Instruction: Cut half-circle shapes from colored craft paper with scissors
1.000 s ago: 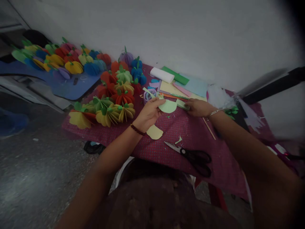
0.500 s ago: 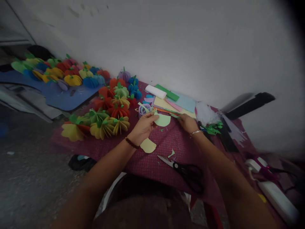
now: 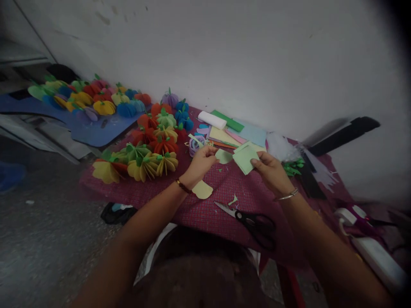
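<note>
Black scissors (image 3: 245, 217) lie near left hand (image 3: 202, 165) and right hand (image 3: 272, 172), both pinching green paper (image 3: 245, 159), pumpkins (image 3: 164, 146) leftward.

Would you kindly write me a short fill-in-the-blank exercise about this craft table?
1. The right hand holds paper squares coloured pale ____.
2. The left hand, holding a cut paper piece, has at its wrist a bracelet made of dark ____.
3. The scissors on the checked tablecloth have ____ handles.

Missing words: green; beads; black.
</note>
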Demonstrator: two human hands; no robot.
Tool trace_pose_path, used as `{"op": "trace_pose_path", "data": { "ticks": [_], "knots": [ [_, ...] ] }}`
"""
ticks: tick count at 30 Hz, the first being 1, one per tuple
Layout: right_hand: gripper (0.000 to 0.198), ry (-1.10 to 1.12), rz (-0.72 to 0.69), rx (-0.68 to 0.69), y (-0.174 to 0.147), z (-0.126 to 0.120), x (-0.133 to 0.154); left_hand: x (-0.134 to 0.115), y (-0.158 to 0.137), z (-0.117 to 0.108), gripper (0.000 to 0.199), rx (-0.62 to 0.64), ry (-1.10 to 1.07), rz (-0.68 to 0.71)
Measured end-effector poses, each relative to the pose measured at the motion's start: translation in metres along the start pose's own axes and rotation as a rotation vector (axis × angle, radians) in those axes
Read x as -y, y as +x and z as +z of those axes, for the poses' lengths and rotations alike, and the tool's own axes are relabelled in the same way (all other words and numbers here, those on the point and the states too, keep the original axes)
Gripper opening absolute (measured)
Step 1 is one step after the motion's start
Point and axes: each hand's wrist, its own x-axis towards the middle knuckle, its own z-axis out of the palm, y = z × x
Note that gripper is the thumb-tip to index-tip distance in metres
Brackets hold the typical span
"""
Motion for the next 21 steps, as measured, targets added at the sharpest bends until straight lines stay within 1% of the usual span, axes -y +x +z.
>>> {"op": "trace_pose_path", "data": {
  "ticks": [2, 4, 5, 7, 8, 10, 13, 15, 17, 19, 21],
  "knots": [
    [0.032, -0.017, -0.001, 0.035, -0.009, 0.006, 0.004, 0.001, 0.000, 0.000, 0.019, 0.036, 0.048, -0.006],
    [0.030, -0.110, -0.051, 0.053, -0.013, 0.010, 0.006, 0.001, -0.003, 0.002, 0.005, 0.051, 0.040, -0.024],
    [0.029, -0.167, -0.090, 0.057, -0.015, 0.012, 0.006, 0.000, -0.004, 0.003, 0.008, 0.053, 0.013, -0.040],
    [0.027, -0.241, -0.151, 0.065, -0.016, 0.016, 0.006, 0.000, -0.008, 0.006, 0.025, 0.063, -0.049, -0.079],
    [0.027, -0.249, -0.156, 0.069, -0.017, 0.018, 0.005, 0.000, -0.009, 0.007, 0.033, 0.081, -0.068, -0.095],
    [0.027, -0.230, -0.123, 0.074, -0.018, 0.024, 0.003, 0.001, -0.011, 0.009, 0.042, 0.111, -0.076, -0.112],
    [0.024, -0.159, -0.054, 0.050, -0.020, 0.029, 0.001, 0.004, -0.010, 0.009, 0.047, 0.075, -0.101, -0.114],
    [0.021, -0.040, 0.000, 0.003, -0.022, 0.028, 0.001, 0.002, -0.008, 0.007, 0.043, 0.034, -0.149, -0.122],
    [0.022, 0.071, 0.072, -0.021, -0.022, 0.024, 0.003, 0.000, -0.007, 0.006, 0.035, 0.029, -0.188, -0.121],
    [0.029, 0.130, 0.137, -0.003, -0.022, 0.018, 0.003, -0.002, -0.007, 0.005, 0.025, 0.036, -0.185, -0.107],
    [0.032, 0.184, 0.187, 0.014, -0.023, 0.016, 0.001, -0.002, -0.008, 0.005, 0.017, 0.042, -0.133, -0.094]
  ]
}}
